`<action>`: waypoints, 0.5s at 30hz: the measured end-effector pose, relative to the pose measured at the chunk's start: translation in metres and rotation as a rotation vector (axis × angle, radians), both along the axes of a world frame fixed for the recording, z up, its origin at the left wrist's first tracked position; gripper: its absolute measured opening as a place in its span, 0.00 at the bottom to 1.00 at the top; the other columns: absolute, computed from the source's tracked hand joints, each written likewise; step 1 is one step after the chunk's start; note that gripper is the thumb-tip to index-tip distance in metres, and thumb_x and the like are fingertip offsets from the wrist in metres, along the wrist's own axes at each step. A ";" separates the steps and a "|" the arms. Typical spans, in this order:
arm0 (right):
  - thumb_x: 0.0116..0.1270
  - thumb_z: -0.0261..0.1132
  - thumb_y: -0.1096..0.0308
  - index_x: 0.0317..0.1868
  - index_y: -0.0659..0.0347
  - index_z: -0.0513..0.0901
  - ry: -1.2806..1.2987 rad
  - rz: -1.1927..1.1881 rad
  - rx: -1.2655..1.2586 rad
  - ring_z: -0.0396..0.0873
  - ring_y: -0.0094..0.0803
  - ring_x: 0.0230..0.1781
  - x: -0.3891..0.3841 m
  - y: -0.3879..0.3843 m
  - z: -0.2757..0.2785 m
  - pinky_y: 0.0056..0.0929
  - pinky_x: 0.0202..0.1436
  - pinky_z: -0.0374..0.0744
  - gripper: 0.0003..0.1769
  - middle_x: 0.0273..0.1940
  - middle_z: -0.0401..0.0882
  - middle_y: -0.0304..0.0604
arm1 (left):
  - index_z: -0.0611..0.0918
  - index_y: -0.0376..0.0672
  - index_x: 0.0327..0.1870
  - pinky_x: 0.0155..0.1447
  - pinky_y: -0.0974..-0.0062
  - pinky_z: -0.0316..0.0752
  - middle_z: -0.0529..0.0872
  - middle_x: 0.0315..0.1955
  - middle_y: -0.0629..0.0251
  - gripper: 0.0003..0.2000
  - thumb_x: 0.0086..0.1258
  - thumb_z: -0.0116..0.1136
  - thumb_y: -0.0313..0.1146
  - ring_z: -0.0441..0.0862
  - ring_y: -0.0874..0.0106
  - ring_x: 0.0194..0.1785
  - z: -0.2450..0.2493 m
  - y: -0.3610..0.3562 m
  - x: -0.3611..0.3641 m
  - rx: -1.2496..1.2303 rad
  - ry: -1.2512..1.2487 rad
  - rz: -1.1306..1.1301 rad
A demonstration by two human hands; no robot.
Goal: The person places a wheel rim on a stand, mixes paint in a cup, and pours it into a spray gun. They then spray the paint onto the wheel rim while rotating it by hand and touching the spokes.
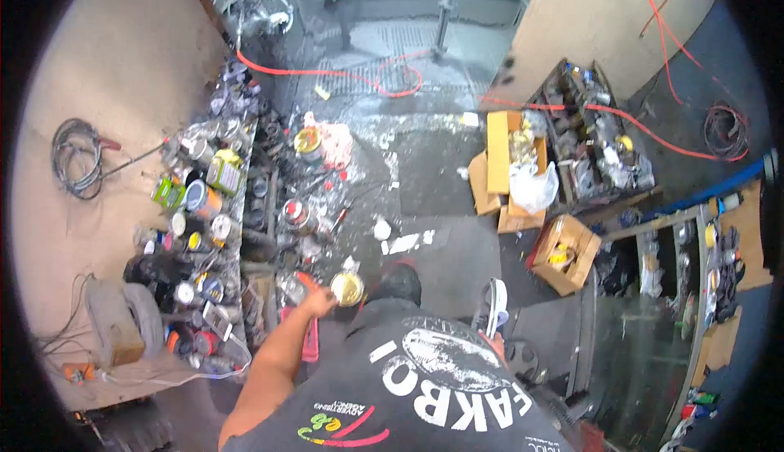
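My left hand [321,300] grips the left edge of a round tin [348,289] with a pale yellow top, low over the floor. A clear plastic container with a red-orange part [296,285] lies just beyond that hand. Below it is a pink tray [310,336], partly covered by my forearm. Only a sliver of my right hand [496,344] shows past my black printed shirt [441,378]; its fingers are mostly hidden. Close to it is a long white and grey object [492,305], which I cannot make out clearly.
On the left, a bench [237,248] is crowded with paint cans and bottles. More cans [298,213] stand on the stained floor. Cardboard boxes [563,253] and a cluttered rack [600,133] are at right. A red hose [302,72] crosses the far floor.
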State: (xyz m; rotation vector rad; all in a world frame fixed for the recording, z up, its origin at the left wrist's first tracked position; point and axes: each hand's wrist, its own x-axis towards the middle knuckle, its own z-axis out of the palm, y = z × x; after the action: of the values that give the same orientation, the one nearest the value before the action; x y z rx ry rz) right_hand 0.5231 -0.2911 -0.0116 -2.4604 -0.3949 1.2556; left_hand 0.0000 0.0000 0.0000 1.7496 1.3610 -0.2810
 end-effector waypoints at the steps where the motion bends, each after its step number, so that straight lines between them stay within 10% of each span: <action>1: 0.57 0.74 0.44 0.62 0.69 0.76 -0.127 0.035 0.012 0.79 0.48 0.60 0.007 0.036 0.022 0.40 0.65 0.73 0.43 0.56 0.81 0.64 | 0.84 0.38 0.54 0.60 0.58 0.77 0.86 0.49 0.43 0.25 0.67 0.60 0.52 0.84 0.51 0.54 -0.012 0.002 -0.004 -0.025 0.015 0.006; 12: 0.67 0.68 0.58 0.45 0.64 0.84 -0.275 0.198 0.464 0.81 0.32 0.28 0.166 0.431 0.241 0.34 0.37 0.78 0.17 0.29 0.84 0.46 | 0.86 0.37 0.42 0.43 0.68 0.78 0.88 0.29 0.55 0.17 0.73 0.57 0.45 0.85 0.69 0.34 -0.024 0.252 0.203 0.054 -0.253 0.262; 15: 0.73 0.64 0.62 0.52 0.61 0.84 -0.094 0.208 0.617 0.74 0.20 0.24 0.177 0.524 0.310 0.24 0.29 0.73 0.14 0.25 0.79 0.34 | 0.82 0.41 0.54 0.48 0.61 0.79 0.87 0.43 0.58 0.23 0.76 0.51 0.54 0.85 0.62 0.42 -0.039 0.357 0.307 -0.238 -0.492 0.485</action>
State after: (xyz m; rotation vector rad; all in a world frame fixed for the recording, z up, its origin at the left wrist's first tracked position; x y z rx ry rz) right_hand 0.7003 0.2330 0.2989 -1.9824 -0.9275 0.9070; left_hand 0.3073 0.3566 -0.0388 1.1447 1.2722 0.2363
